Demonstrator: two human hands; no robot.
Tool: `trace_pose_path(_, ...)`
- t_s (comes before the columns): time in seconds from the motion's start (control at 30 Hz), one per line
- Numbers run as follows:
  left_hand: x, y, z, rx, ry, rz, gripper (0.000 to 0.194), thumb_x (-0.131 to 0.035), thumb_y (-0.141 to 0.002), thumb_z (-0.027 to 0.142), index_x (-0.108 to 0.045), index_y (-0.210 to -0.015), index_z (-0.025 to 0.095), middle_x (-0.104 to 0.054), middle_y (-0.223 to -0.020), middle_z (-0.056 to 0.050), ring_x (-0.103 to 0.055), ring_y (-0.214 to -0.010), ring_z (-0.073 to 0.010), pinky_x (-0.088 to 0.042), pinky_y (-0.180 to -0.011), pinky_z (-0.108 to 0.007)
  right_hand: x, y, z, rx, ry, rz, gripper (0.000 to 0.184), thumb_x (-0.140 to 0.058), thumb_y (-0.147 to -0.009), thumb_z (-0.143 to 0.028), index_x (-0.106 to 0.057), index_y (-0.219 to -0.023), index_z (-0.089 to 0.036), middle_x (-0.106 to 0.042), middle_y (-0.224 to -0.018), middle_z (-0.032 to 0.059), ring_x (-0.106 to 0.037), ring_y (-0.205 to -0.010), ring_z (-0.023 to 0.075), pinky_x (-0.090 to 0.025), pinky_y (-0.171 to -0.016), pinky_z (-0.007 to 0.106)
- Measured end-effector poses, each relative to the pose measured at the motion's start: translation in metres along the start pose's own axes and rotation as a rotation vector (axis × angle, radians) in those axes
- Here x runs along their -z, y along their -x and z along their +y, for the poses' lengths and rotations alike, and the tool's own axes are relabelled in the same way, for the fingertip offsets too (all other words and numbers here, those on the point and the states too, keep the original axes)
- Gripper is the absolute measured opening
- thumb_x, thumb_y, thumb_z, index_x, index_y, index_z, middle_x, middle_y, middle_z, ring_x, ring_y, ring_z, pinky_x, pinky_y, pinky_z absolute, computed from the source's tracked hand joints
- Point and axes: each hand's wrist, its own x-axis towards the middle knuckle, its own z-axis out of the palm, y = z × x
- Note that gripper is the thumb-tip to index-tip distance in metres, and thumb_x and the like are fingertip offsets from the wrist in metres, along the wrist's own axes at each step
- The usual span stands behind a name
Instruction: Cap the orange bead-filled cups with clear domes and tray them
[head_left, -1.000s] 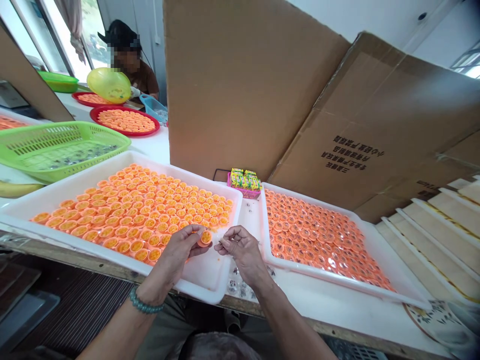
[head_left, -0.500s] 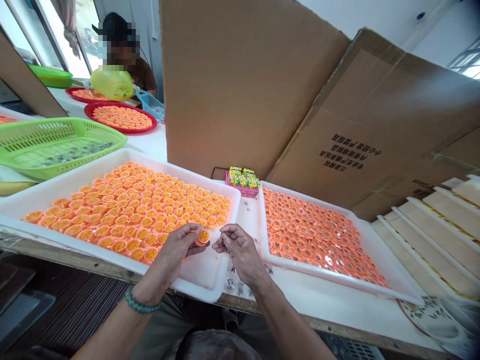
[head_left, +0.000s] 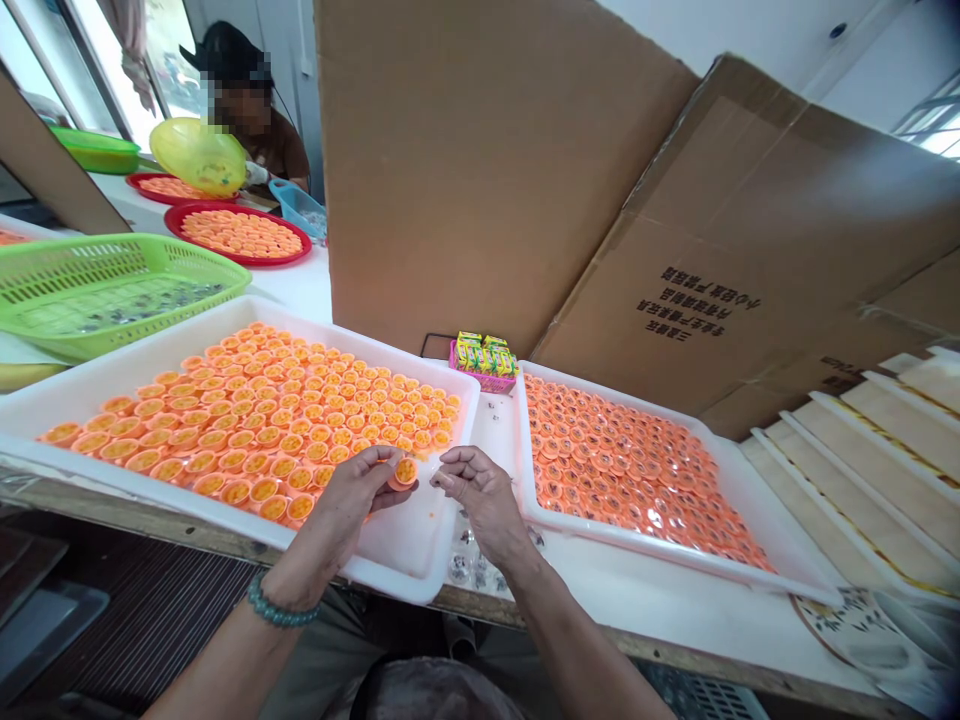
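My left hand (head_left: 367,490) pinches a small orange cup (head_left: 405,472) with a yellow-orange inside, tilted toward me. Just right of it, my right hand (head_left: 480,495) has thumb and fingertips pressed together; whatever sits between them is too small to make out. Both hands are over the right end of a white tray (head_left: 409,560) holding many orange cups (head_left: 262,489) in rows. Several clear, dark-marked plastic pieces (head_left: 480,572) lie on the table beneath my right wrist. To the right, a second white tray (head_left: 720,567) carries orange pieces under shiny clear covers (head_left: 615,460).
Tall cardboard sheets (head_left: 480,170) stand behind the trays. A pink basket (head_left: 491,382) of small yellow-green packets sits between them. At left is a green basket (head_left: 127,250); beyond it, red trays (head_left: 247,260) and a person (head_left: 281,150) with a yellow bowl (head_left: 202,160). Stacked trays (head_left: 862,480) stand at right.
My right hand's fingertips have shifted slightly away from the cup, which stays in my left hand. In the background, the yellow bowl has moved left and tilted.
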Motion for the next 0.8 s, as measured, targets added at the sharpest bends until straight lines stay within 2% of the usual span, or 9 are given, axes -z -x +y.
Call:
trace_pose_path(0.1, 0.000, 0.001, 0.000, -0.006, 0.012, 0.001, 0.028, -0.073, -0.067, 0.038, -0.063, -0.080, 0.016, -0.066, -0.075, -0.003, -0.064, -0.074, -0.0179, -0.051, -0.080, -0.034, 0.000, -0.001, 0.001, -0.024, 0.040, 0.063, 0.019, -0.074, -0.066, -0.025, -0.066, -0.082, -0.020, -0.063, -0.072, -0.0018, -0.056, -0.066, 0.0112, -0.044, -0.064, 0.025)
trace_pose_path(0.2, 0.001, 0.001, 0.000, -0.012, 0.010, -0.005, 0.029, -0.073, -0.067, 0.039, -0.063, -0.082, 0.016, -0.066, -0.077, -0.004, -0.064, -0.075, -0.0184, -0.051, -0.080, -0.034, 0.002, -0.002, 0.000, 0.005, 0.120, 0.072, 0.017, -0.073, -0.067, -0.025, -0.070, -0.083, -0.021, -0.065, -0.078, -0.0001, -0.057, -0.072, 0.0126, -0.045, -0.070, 0.027)
trace_pose_path(0.33, 0.001, 0.000, -0.001, -0.015, -0.013, -0.015, 0.031, -0.070, -0.069, 0.041, -0.062, -0.084, 0.016, -0.067, -0.078, -0.005, -0.065, -0.078, -0.0198, -0.050, -0.081, -0.035, 0.005, -0.004, -0.004, 0.118, 0.289, 0.012, 0.016, -0.068, -0.073, -0.025, -0.072, -0.088, -0.022, -0.065, -0.088, 0.0019, -0.058, -0.082, 0.0144, -0.044, -0.076, 0.027)
trace_pose_path(0.47, 0.001, -0.002, -0.002, -0.017, -0.019, -0.010, 0.030, -0.070, -0.069, 0.041, -0.062, -0.084, 0.016, -0.067, -0.079, -0.005, -0.064, -0.077, -0.0195, -0.050, -0.080, -0.035, 0.005, -0.008, -0.006, 0.118, 0.284, -0.007, 0.019, -0.070, -0.071, -0.023, -0.067, -0.089, -0.021, -0.061, -0.078, -0.0007, -0.057, -0.075, 0.0127, -0.045, -0.072, 0.026)
trace_pose_path(0.6, 0.001, -0.001, -0.002, -0.013, -0.019, -0.003, 0.029, -0.069, -0.069, 0.039, -0.062, -0.085, 0.015, -0.067, -0.082, -0.007, -0.064, -0.079, -0.0205, -0.050, -0.080, -0.035, 0.005, -0.014, -0.008, 0.076, 0.287, -0.016, 0.016, -0.073, -0.067, -0.024, -0.063, -0.078, -0.019, -0.059, -0.072, -0.0021, -0.054, -0.070, 0.0117, -0.044, -0.068, 0.025)
trace_pose_path(0.7, 0.001, 0.000, -0.001, -0.010, -0.008, -0.005, 0.029, -0.069, -0.069, 0.039, -0.063, -0.084, 0.015, -0.066, -0.081, -0.006, -0.064, -0.079, -0.0207, -0.050, -0.081, -0.035, 0.008, -0.020, -0.015, 0.038, 0.323, -0.082, 0.011, -0.071, -0.068, -0.024, -0.064, -0.074, -0.017, -0.061, -0.072, -0.0014, -0.055, -0.070, 0.0122, -0.044, -0.069, 0.026)
trace_pose_path(0.8, 0.000, 0.001, 0.000, -0.018, -0.013, -0.023, 0.030, -0.069, -0.070, 0.040, -0.064, -0.085, 0.014, -0.065, -0.082, -0.006, -0.063, -0.079, -0.0197, -0.050, -0.080, -0.035, 0.011, -0.029, -0.023, 0.018, 0.366, -0.230, 0.009, -0.069, -0.070, -0.024, -0.066, -0.075, -0.017, -0.062, -0.073, -0.0005, -0.057, -0.072, 0.0129, -0.044, -0.072, 0.027)
